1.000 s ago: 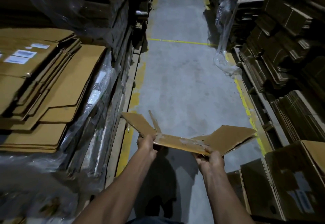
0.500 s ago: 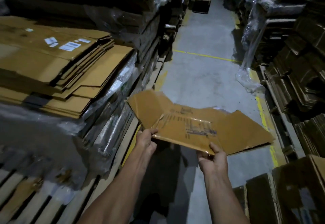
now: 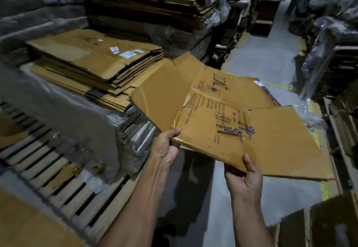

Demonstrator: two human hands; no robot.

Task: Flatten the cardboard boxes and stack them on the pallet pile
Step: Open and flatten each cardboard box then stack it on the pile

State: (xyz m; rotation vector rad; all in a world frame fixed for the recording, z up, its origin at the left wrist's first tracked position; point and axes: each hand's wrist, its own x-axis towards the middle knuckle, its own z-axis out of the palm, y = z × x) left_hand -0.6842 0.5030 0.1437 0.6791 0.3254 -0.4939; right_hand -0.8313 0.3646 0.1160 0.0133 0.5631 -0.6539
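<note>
Head view, sole entry.

Item 1: flattened box, printed brown cardboard, held in the air at centre frame, near the pile but apart from it. Long axis runs roughly 10 to 4 o'clock; the open flaps at the 10 o'clock end point toward the pile, and the near edge lies lowest, toward the person.

Item 2: left hand, grip pinching the box's near-left corner, thumb on top.

Item 3: right hand, grip pinching the near edge further right, thumb on the upper face, fingers beneath.

Item 4: pallet pile, flat cartons stacked on a plastic-wrapped block, at 10 o'clock from the box.

Item 5: wooden pallet, bare slats, at 8 o'clock.

Item 6: concrete aisle floor, with yellow line, at 1 o'clock.

Handling note (judgement): the step appears to be carrying the box over to the stack. Keep both pinches firm, swing toward 10 o'clock, turn the long axis to match the cartons, lay it flat so the flaps do not fold under.
</note>
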